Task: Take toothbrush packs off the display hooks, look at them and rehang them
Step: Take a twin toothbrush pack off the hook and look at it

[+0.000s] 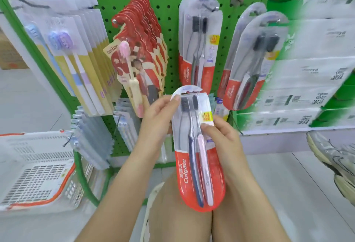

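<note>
I hold a red and clear Colgate twin toothbrush pack (194,151) in front of me, below the hooks, its front facing me. My left hand (159,117) grips its upper left edge, thumb on the top corner. My right hand (222,138) grips its right edge, thumb laid across the front. One more such pack (199,40) hangs on the hook above. Two similar packs (249,61) hang to the right. Red single-brush packs (142,53) and yellow-white packs (73,55) hang to the left on the green pegboard (171,20).
A white plastic basket with an orange rim (38,166) stands at lower left. Grey-blue packs (92,138) hang low on the board. Stacked tissue packs (307,68) fill the shelf on the right. Another person's sneaker (334,161) is at the right edge.
</note>
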The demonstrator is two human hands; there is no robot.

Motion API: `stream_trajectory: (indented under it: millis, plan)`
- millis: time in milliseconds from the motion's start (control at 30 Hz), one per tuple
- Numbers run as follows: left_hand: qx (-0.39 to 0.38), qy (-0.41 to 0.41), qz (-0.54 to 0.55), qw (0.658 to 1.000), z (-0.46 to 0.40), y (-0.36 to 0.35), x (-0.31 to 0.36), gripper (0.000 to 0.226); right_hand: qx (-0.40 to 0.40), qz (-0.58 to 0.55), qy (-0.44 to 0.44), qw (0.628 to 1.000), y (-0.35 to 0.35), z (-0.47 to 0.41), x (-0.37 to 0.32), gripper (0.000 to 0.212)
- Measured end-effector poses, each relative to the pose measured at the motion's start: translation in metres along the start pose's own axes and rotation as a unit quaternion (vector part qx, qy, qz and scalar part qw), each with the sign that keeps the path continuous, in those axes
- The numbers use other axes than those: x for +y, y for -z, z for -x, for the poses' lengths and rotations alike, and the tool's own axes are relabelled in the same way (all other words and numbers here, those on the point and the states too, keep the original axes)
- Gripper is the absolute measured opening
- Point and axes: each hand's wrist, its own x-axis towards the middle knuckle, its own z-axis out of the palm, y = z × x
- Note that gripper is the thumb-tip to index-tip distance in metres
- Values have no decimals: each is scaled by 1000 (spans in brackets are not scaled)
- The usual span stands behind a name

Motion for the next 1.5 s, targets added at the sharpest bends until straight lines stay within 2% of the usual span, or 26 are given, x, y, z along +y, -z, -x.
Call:
stream_trajectory:
  millis: [100, 167, 233, 333, 400, 467, 533, 767, 1000, 1067, 1167, 1300, 1333, 1400, 1500]
  plan:
    - [9, 34, 17, 999, 1, 2, -24, 17, 13, 9, -20, 1000, 1, -5, 14, 25]
    - [29, 23, -6, 999, 2, 0, -37, 17, 25, 18, -24, 999, 3, -5, 24, 21]
    - [68, -21, -67, 995, 5, -2, -47, 29, 32, 46, -13, 998, 6, -3, 31, 19]
    - [112, -127, -178, 969, 12, -5, -53, 24, 38, 54, 4, 998, 8, 0, 36, 20]
    - [115, -147, -215, 959, 17, -12, -51, 27, 50, 47, 13, 998, 11, 1, 36, 18]
    - [114, -133, -220, 960, 21, -21, -47, 42, 54, 44, 27, 997, 12, 2, 35, 21]
    - [117, -118, -244, 955, 23, -27, -44, 53, 43, 28, 33, 998, 12, 3, 36, 34]
    - [126, -69, -219, 965, 21, -30, -45, 47, 21, -27, 11, 999, 14, 6, 35, 22]
    - [123, -85, -227, 962, 20, -26, -50, 47, 3, -42, -4, 999, 10, 4, 36, 14]
    - [110, -94, -225, 964, 20, -25, -52, 51, 6, -50, -11, 999, 9, 4, 35, 18]
    - [78, -110, -211, 968, 20, -17, -59, 44, 48, -78, -27, 995, 11, 1, 36, 29]
    - [12, -14, -115, 993, 17, -3, -67, 60, 125, -116, -46, 984, 14, -4, 37, 44]
    - [-19, 9, -86, 996, 19, -1, -66, 55, 134, -121, -43, 983, 15, -4, 37, 43]
    - [-78, 37, -20, 996, 25, -1, -64, 31, 154, -117, -34, 981, 15, -4, 36, 43]
    - [-101, 22, 20, 994, 35, -5, -64, 13, 179, -90, -27, 979, 15, -4, 35, 44]
